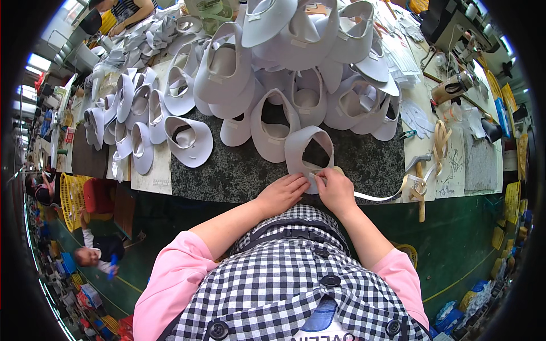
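Observation:
A white shoe upper stands at the front edge of the dark speckled slab, its oval opening facing up. The fingers of my left hand lie close together along its lower left edge, holding it; the thumb is hidden. Beside them, my right hand is closed in a pinch at the lower front of the upper, where a small pale piece of tape shows. From under the right hand, a narrow white tape runs right to a roll of tape at the slab's edge.
More white uppers stand heaped on the dark slab, with others lined up to the left. A wooden-handled hammer lies by the roll. Loops of tan strap lie at right. Other people are visible at left.

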A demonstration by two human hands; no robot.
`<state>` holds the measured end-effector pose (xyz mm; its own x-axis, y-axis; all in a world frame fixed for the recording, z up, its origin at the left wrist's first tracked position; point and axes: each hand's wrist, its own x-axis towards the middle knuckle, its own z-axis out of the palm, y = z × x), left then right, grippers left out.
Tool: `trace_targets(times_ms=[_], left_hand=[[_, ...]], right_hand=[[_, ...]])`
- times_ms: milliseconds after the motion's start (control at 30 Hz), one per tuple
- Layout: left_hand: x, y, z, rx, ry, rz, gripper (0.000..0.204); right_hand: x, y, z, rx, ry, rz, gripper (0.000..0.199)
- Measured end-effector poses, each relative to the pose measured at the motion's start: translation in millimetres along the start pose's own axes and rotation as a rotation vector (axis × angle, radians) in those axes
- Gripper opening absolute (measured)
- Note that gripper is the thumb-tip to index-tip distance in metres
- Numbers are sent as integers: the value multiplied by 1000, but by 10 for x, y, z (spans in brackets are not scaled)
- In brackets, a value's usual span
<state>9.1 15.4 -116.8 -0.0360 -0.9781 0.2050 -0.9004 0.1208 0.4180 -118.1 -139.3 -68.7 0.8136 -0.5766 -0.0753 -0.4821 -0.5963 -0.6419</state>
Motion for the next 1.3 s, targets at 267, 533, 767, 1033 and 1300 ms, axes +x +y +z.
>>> trace_targets(times_ms=[267, 533, 767, 1033, 1300], left_hand=[[-28, 3, 36, -2, 28, -12, 49], [-2, 11, 34, 36, 13, -41, 53], [194, 92, -92, 31, -25, -122, 59], [463, 106, -151, -221, 56, -384, 43], [518, 271, -334, -291, -59, -447, 31]], right_hand=[[84, -42, 100, -129, 10, 27, 17], [74, 78, -93, -168, 17, 1, 23], [9, 227, -167, -215, 62, -12, 25], [-52, 170, -162, -86, 81, -30, 19], [-165, 41, -139, -34, 51, -49, 17]])
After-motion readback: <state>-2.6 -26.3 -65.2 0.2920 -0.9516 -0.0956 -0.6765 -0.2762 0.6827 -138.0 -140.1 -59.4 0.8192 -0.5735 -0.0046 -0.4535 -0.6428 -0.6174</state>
